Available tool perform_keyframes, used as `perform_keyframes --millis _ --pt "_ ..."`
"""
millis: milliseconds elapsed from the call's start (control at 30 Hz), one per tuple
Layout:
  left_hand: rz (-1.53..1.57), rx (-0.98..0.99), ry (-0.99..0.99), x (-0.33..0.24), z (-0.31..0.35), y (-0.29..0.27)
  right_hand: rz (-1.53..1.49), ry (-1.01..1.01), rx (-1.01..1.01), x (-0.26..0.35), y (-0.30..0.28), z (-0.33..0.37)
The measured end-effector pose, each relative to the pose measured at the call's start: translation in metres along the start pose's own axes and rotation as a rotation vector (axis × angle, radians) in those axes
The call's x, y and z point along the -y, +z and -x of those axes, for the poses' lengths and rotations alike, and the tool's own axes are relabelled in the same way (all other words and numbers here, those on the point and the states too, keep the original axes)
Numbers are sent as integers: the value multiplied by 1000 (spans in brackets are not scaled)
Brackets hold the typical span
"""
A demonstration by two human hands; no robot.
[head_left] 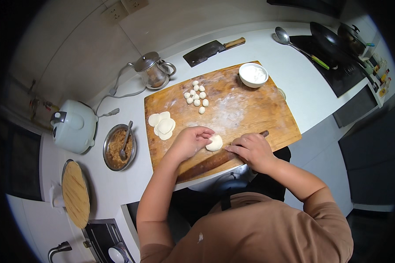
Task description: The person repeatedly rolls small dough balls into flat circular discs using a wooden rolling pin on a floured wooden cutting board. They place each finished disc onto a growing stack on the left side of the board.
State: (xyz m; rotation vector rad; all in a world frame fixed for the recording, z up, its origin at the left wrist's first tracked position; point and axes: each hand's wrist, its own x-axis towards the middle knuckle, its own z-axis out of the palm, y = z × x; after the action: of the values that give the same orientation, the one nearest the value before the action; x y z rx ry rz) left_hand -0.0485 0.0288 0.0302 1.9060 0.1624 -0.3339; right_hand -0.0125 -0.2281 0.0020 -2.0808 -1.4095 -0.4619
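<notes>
A small round dough wrapper (214,143) lies near the front of the floury wooden board (267,111). My left hand (191,142) pinches its left edge between thumb and fingers. Just right of it, my right hand (253,151) is closed over a dark wooden rolling pin (208,164), which slants along the board's front edge; the palm hides part of the pin. Several flat wrappers (164,126) overlap at the board's left side. Farther back sits a cluster of small dough balls (196,96). A white bowl of flour (253,75) stands on the board's far right corner.
Left of the board are a metal bowl of brown filling (120,147) with a spoon, a rice cooker (75,126) and a round tray (76,194). Behind it stand a metal kettle (153,70) and a cleaver (204,52). A skimmer (283,37) lies beside the dark stove (320,61).
</notes>
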Motion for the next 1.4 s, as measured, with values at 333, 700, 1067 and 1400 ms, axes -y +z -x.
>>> perform_keyframes --millis 333,700,1067,1400 --pt "-746 -289 205 27 96 11 -41 32 177 -24 -12 -16" --pt "-1017 -544 184 54 38 -8 126 14 214 -54 37 -80" --pt "-865 -270 224 29 106 20 -37 -48 279 -13 -6 -19" --pt "-412 -21 153 17 22 2 -43 -34 82 -8 1 -10"
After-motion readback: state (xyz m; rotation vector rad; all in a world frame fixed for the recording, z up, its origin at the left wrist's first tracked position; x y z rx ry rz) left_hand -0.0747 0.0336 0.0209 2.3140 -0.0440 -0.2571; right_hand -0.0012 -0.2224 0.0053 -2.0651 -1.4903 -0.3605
